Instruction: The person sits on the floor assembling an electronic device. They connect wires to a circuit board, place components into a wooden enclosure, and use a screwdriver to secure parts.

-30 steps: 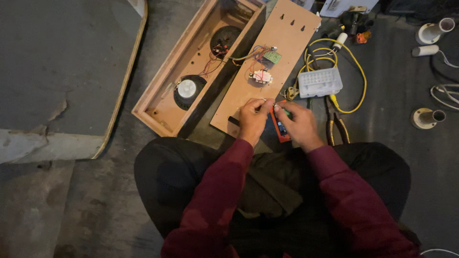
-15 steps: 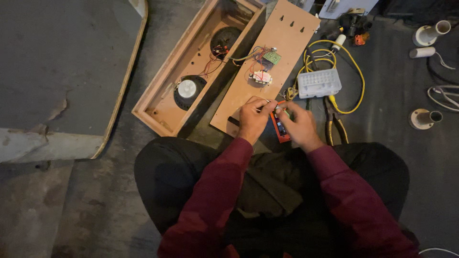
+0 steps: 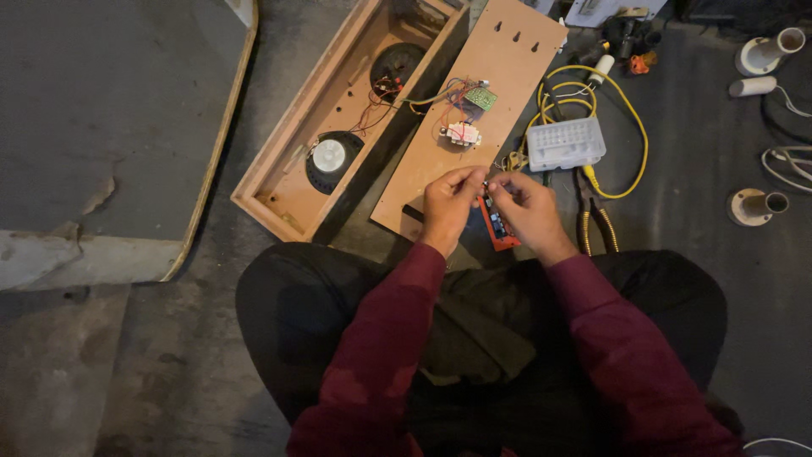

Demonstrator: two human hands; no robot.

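Note:
My left hand (image 3: 449, 201) and my right hand (image 3: 527, 206) meet in front of me, fingertips pinched together on something very small; what it is cannot be made out. Under my right hand lies a red flat device (image 3: 498, 230) on the floor. Just beyond my hands lies a wooden back panel (image 3: 499, 59) with a small green circuit board (image 3: 480, 98) and a white part with red wires (image 3: 462, 134). To its left is an open wooden speaker box (image 3: 288, 182) holding two round speakers (image 3: 329, 157).
A clear plastic parts box (image 3: 565, 142) sits on a coiled yellow cable (image 3: 630, 127). Yellow-handled pliers (image 3: 595, 227) lie by my right knee. White lamp holders (image 3: 753, 206) and wires are at the right. A grey slab with a wooden edge (image 3: 110, 127) fills the left.
Both hands have lifted off the red device and the panel's edge and come together, fingertips pinched on a tiny item.

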